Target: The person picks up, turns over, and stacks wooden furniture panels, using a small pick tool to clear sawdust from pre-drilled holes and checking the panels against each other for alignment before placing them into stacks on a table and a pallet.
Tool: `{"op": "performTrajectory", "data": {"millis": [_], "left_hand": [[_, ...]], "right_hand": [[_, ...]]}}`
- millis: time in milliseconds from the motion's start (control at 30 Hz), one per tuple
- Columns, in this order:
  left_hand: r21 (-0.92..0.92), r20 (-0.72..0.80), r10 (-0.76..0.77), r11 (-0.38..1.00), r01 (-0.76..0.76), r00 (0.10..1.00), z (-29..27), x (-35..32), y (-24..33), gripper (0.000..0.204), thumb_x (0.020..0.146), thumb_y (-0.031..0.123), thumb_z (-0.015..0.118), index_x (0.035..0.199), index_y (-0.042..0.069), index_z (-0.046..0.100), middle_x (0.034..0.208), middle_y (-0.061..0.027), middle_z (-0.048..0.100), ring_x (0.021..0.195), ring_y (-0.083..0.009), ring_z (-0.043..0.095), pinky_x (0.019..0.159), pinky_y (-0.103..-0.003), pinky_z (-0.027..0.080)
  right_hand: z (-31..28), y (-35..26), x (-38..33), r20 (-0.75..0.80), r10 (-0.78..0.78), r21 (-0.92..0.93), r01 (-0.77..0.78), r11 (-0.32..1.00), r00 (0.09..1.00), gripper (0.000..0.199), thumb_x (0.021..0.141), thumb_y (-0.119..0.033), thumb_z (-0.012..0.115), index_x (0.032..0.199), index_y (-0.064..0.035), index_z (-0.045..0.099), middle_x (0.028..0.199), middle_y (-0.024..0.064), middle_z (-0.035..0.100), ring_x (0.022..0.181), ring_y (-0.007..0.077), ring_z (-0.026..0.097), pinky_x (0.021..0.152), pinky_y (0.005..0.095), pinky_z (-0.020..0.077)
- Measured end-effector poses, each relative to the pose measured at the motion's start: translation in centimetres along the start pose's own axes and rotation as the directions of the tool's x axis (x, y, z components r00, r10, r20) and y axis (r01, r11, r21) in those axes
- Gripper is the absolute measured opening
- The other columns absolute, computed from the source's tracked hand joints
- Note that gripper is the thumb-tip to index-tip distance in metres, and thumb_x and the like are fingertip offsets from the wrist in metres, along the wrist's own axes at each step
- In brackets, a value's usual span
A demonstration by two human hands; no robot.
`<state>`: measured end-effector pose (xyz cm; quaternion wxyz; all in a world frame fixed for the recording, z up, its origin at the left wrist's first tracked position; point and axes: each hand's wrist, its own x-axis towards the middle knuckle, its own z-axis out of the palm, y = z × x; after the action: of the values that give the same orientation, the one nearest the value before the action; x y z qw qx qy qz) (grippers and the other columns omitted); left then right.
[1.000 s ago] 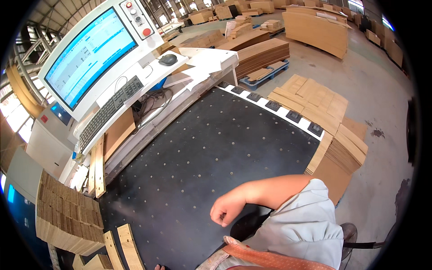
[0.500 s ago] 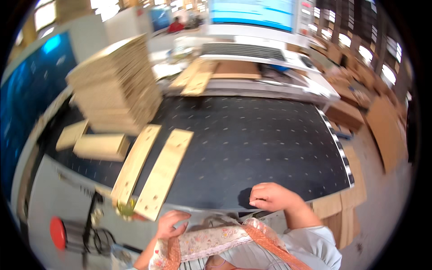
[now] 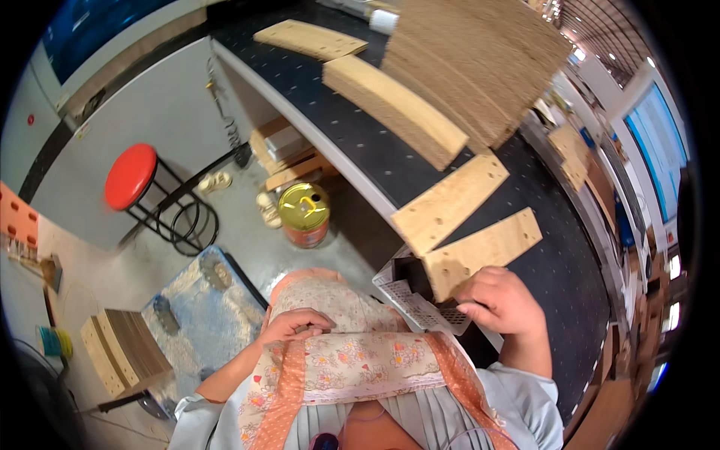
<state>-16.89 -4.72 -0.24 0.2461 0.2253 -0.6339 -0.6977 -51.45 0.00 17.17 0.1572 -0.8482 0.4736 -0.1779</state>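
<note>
My left hand (image 3: 298,324) rests in front of my flowered apron, fingers loosely bent and slightly apart, holding nothing. Over the table's near edge is my right hand (image 3: 501,300), its fingers curled in, with nothing visible in them. It partly covers the near end of a pale wooden board (image 3: 487,249); whether it touches the board I cannot tell. Beside that board lies a second drilled board (image 3: 452,201). A stack of curved wooden slats (image 3: 397,112) and a thinner curved slat (image 3: 309,39) lie farther along the dark table (image 3: 352,139).
A tall stack of boards (image 3: 469,64) stands on the table. A grey plastic basket (image 3: 420,306) sits under its edge. On the floor are a metal can (image 3: 304,216), a red stool (image 3: 131,177), a dusty blue platform cart (image 3: 214,330) and bundled slats (image 3: 124,352).
My view has swung left and down, so the stool, cart and can show fully. My right hand now appears beside the loose board's end; earlier it was at the table edge, away from the boards.
</note>
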Motion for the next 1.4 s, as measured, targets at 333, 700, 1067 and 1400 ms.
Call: {"op": "performTrajectory", "data": {"millis": [333,700,1067,1400], "left_hand": [[-0.306,-0.561,-0.149,0.951,-0.037,0.814,-6.2,-3.1,-7.2,0.015,0.088,0.004,0.053,0.1,-0.001,0.061,0.085,-0.0012,0.059,0.073,-0.0054,0.049,0.066,-0.02,0.041],[-0.041,-0.906,-0.034,0.999,-0.007,0.421,-24.8,1.8,-0.7,0.017,0.083,-0.007,0.045,0.089,-0.001,0.06,0.09,-0.0067,0.061,0.087,-0.0135,0.055,0.081,-0.024,0.042],[0.288,-0.689,0.007,0.92,0.265,0.725,-52.5,9.6,0.8,0.024,0.079,-0.012,0.043,0.09,0.001,0.06,0.087,-0.0023,0.059,0.078,-0.0089,0.05,0.071,-0.021,0.041],[0.144,-0.46,0.039,0.989,0.032,0.887,-71.0,21.7,3.2,0.013,0.086,-0.004,0.048,0.094,-0.001,0.058,0.092,-0.0079,0.058,0.087,-0.0145,0.054,0.081,-0.026,0.042]], "right_hand": [[-3.3,-0.6,22.5,0.325,-0.298,-0.287,0.394,0.873,0.897,0.013,0.07,-0.015,0.065,0.078,-0.0081,0.058,0.069,0.0054,0.051,0.066,0.0266,0.05,0.06,0.037,0.041],[0.2,6.1,44.9,0.415,-0.448,-0.266,0.576,0.773,0.792,0.008,0.066,-0.011,0.06,0.069,-0.0082,0.052,0.069,0.0057,0.051,0.069,0.0252,0.052,0.063,0.0365,0.0421],[5.8,9.4,53.8,-0.031,0.197,-0.274,-0.198,0.941,0.98,0.016,0.068,-0.006,0.063,0.082,-0.003,0.057,0.082,0.0107,0.055,0.077,0.0301,0.052,0.066,0.0383,0.0435],[17.7,9.2,52.3,-0.674,0.605,-0.139,-0.877,0.459,0.424,0.037,0.082,-0.003,0.055,0.118,0.0015,0.047,0.114,0.019,0.051,0.106,0.031,0.05,0.093,0.0354,0.0382]]}}
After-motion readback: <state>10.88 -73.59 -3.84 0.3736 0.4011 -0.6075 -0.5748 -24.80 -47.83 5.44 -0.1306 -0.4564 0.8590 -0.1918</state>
